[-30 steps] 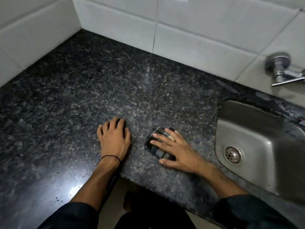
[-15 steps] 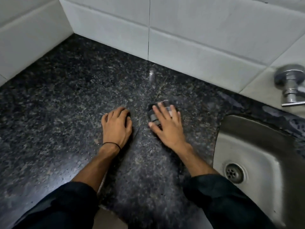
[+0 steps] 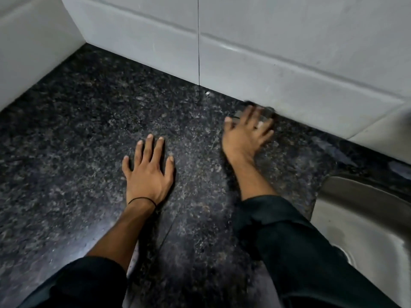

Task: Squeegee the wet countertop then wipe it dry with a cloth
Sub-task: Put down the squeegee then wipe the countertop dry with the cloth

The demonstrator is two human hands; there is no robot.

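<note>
The black speckled granite countertop (image 3: 89,141) fills the view. My left hand (image 3: 149,172) lies flat on it, fingers spread, holding nothing; a thin black band circles the wrist. My right hand (image 3: 246,134) is stretched to the foot of the back wall and presses down on a small dark folded cloth (image 3: 268,112). The hand is motion-blurred and covers most of the cloth, so only its far edge shows against the tile. No squeegee is in view.
White tiled walls (image 3: 266,52) meet in a corner at the back left and bound the counter. A steel sink (image 3: 355,223) is set into the counter at the right. My dark sleeves fill the bottom of the view.
My right hand has pushed the cloth away from the front of the counter, up to the back wall. My left hand has stayed flat in place, its fingers now spread wider.
</note>
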